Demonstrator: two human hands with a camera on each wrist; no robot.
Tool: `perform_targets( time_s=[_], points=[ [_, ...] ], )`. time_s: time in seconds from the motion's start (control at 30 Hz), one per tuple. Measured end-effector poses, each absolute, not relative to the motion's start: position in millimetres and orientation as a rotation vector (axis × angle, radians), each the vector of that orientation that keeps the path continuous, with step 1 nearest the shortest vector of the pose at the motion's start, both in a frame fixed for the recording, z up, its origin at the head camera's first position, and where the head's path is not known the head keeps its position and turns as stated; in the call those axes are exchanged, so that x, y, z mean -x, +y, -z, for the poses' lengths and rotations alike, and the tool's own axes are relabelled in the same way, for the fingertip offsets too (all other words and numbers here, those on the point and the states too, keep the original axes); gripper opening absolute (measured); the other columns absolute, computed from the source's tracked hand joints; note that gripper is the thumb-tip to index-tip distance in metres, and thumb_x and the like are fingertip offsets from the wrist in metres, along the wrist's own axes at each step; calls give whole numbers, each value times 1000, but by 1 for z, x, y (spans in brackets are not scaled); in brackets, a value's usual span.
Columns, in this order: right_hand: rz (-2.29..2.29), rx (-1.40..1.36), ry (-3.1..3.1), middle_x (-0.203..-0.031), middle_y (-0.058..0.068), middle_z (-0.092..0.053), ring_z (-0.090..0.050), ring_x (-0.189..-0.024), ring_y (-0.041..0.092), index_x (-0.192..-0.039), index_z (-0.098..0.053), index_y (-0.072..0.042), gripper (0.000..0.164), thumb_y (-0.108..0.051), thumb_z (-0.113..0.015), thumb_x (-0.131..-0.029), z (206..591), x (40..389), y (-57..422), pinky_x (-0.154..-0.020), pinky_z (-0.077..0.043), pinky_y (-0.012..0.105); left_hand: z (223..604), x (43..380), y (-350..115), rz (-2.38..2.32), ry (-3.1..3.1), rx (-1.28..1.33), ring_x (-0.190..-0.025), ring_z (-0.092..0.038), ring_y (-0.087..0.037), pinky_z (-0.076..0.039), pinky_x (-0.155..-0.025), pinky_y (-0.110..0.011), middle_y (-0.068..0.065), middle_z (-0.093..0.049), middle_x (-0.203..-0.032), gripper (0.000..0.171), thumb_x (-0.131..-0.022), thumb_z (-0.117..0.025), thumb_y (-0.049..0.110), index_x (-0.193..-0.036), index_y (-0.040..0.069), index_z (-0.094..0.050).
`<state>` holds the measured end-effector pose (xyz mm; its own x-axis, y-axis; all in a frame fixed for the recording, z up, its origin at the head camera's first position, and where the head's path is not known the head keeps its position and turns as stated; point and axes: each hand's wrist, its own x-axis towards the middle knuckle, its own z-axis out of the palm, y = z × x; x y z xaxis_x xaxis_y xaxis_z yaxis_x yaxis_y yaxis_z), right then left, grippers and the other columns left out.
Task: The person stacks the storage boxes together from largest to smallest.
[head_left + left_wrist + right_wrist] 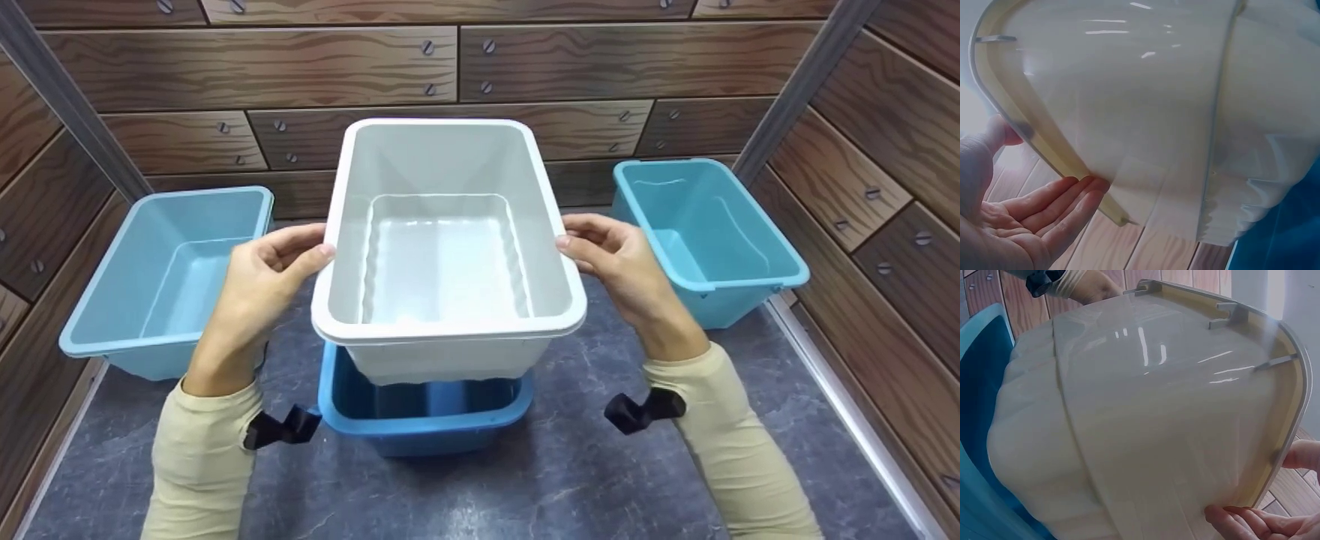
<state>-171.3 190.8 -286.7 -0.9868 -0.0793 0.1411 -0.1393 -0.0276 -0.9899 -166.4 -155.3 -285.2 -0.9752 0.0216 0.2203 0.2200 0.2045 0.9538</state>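
A white plastic bin (439, 262) is held up in the middle of the head view, its open top tilted toward me. My left hand (259, 292) pinches its left rim, thumb on top and fingers beneath, as the left wrist view also shows. On the opposite side my right hand (626, 274) pinches the right rim the same way. Below the white bin stands a dark blue bin (427, 427), its back part hidden behind the white one. In the right wrist view the white bin's ribbed lower wall (1022, 433) overlaps the blue bin's opening.
On the left stands a light blue bin (169, 345), partly behind my left arm. A turquoise bin (750, 289) stands at the right. Wood-patterned walls (360, 67) enclose the dark marbled surface (570, 480), with a metal strip (847, 412) along its right edge.
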Motion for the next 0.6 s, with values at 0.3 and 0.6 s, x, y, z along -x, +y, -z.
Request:
perform_targets(
  time_s=[0.3,0.6],
  points=[
    [-2193,-294,-2202,-85,-4,-70,-67,-79,5,-114,-61,10,29,-1,-57,-87,283,173,185,-79,-58,21,286,166,-161,1958,-2253,218,-81,-69,2,-55,-77,-14,19,-72,-84,34,-89,-63,5,-117,-13,-61],
    [-2195,-297,-2236,-83,-8,-69,-66,-77,3,-114,-61,9,28,0,-57,-87,283,175,181,-77,-58,18,289,164,-168,1943,-2265,221,-82,-69,2,-55,-78,-13,20,-72,-83,33,-88,-63,4,-116,-15,-61]
  ],
)
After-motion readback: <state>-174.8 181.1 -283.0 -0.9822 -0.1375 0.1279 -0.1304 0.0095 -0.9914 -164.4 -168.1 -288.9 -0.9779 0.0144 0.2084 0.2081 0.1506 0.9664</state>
